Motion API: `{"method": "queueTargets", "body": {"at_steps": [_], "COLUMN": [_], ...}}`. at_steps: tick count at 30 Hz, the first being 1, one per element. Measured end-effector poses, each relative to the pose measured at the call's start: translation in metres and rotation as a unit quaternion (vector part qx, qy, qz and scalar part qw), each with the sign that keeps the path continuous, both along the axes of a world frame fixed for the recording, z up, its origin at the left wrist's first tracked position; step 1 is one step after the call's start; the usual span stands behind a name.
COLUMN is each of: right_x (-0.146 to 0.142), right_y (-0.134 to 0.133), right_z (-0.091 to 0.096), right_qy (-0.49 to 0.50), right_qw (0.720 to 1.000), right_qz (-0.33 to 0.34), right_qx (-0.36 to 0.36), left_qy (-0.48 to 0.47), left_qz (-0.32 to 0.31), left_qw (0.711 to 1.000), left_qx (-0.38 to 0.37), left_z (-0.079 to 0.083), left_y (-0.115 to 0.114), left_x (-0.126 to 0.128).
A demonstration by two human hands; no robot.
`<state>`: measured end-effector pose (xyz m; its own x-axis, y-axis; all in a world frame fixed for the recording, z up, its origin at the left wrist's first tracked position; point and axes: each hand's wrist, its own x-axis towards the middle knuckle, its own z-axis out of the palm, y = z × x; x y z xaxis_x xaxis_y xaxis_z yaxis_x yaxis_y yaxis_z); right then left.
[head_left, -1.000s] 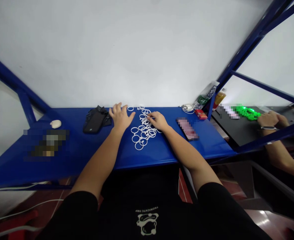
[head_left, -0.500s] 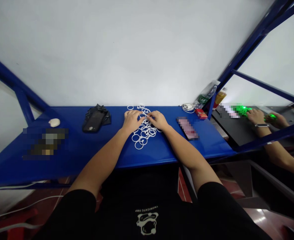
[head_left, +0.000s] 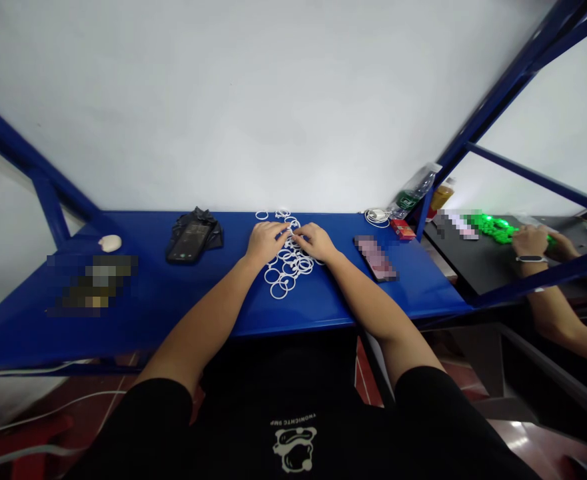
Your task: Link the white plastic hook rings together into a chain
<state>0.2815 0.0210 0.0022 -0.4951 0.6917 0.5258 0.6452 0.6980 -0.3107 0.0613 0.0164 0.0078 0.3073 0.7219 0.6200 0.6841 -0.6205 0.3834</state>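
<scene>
A heap of several white plastic rings (head_left: pixel 284 267) lies on the blue table (head_left: pixel 188 300) in front of me. My left hand (head_left: pixel 264 241) and my right hand (head_left: pixel 314 241) rest side by side on the far part of the heap. Their fingertips meet and pinch at a white ring between them. Both sets of fingers are curled. A few loose rings (head_left: pixel 262 215) lie beyond the hands near the wall.
A phone on a black pouch (head_left: pixel 193 239) lies left of my hands, another phone (head_left: pixel 376 257) to the right. A white pebble-like object (head_left: pixel 109 243), a coiled white cable (head_left: pixel 376 215), a red box (head_left: pixel 402 229) and bottles (head_left: pixel 413 190) stand around. Another person's hands (head_left: pixel 536 241) handle green parts at the neighbouring black table.
My left hand moved right from the open spot near the pouch onto the rings and closed its fingers against my right hand. The neighbour's hands shifted.
</scene>
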Motion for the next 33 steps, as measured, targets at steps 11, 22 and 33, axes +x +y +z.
{"method": "queueTargets", "body": {"at_steps": [11,22,33], "right_x": [-0.002,-0.001,0.01], "right_y": [-0.003,-0.005,0.015], "right_z": [0.002,0.003,-0.005], "right_qy": [-0.015,0.024,0.007], "right_qw": [1.0,0.998,0.995], "right_qz": [0.011,-0.052,-0.074], "right_qx": [0.001,-0.013,-0.059], "left_qy": [-0.008,0.002,0.133], "left_qz": [0.009,-0.038,0.01], "left_qw": [1.0,0.996,0.985], "left_qx": [-0.009,-0.075,-0.113], "left_z": [0.002,-0.002,-0.019], "left_y": [0.002,0.01,0.029], "left_x": [-0.003,-0.009,-0.023]}}
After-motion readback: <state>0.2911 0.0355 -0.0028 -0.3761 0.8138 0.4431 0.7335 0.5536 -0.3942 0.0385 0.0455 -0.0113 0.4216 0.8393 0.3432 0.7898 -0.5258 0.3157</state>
